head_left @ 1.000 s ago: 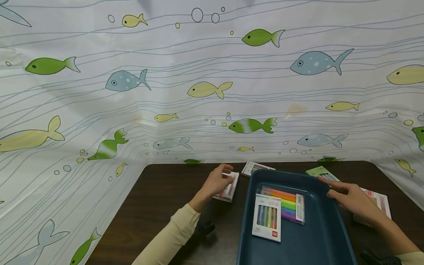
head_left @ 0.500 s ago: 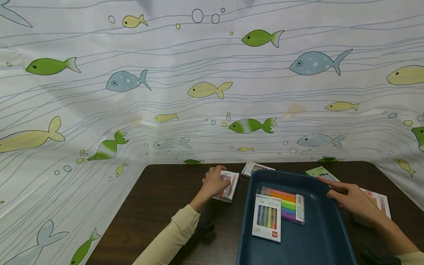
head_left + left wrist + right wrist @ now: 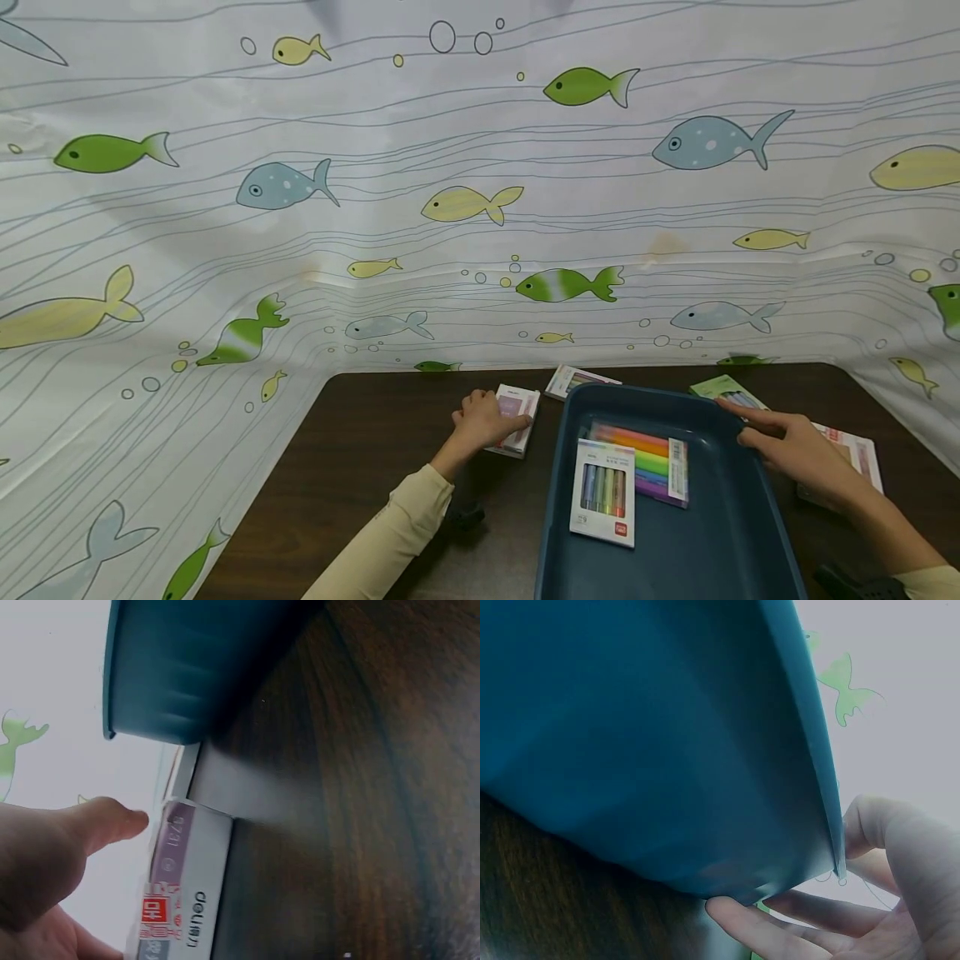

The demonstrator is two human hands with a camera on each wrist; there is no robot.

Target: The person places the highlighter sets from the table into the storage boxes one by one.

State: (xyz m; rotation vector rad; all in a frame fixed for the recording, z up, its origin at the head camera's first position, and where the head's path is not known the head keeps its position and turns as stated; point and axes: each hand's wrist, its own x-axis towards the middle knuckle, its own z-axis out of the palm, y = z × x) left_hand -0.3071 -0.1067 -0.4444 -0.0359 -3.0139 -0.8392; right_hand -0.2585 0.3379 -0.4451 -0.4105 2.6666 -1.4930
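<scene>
My left hand (image 3: 480, 425) is over the left side of a white box (image 3: 516, 417) with a pinkish-purple window, on the table. Its thumb stretches rightward; in the left wrist view the thumb (image 3: 120, 823) is apart from the box (image 3: 191, 885), which has "deli" lettering. At the far right corner of a dark blue plastic tray (image 3: 555, 517), my right hand (image 3: 802, 450) grips the rim. The right wrist view has its thumb at the rim and fingers (image 3: 757, 926) under the tray's outer wall. Inside lie a white box of coloured pens (image 3: 602, 517) and a clear pack of rainbow-coloured pens (image 3: 660, 471).
Behind the tray lie another white pen box (image 3: 573, 379) and a green box (image 3: 726, 388). A red-and-white box (image 3: 862, 458) is partly hidden behind my right arm. A white fish-patterned sheet (image 3: 480, 242) borders the dark wooden table (image 3: 322, 483).
My left hand has come down toward the white box and lies lower, its thumb now stretched rightward. The right hand and tray stay put.
</scene>
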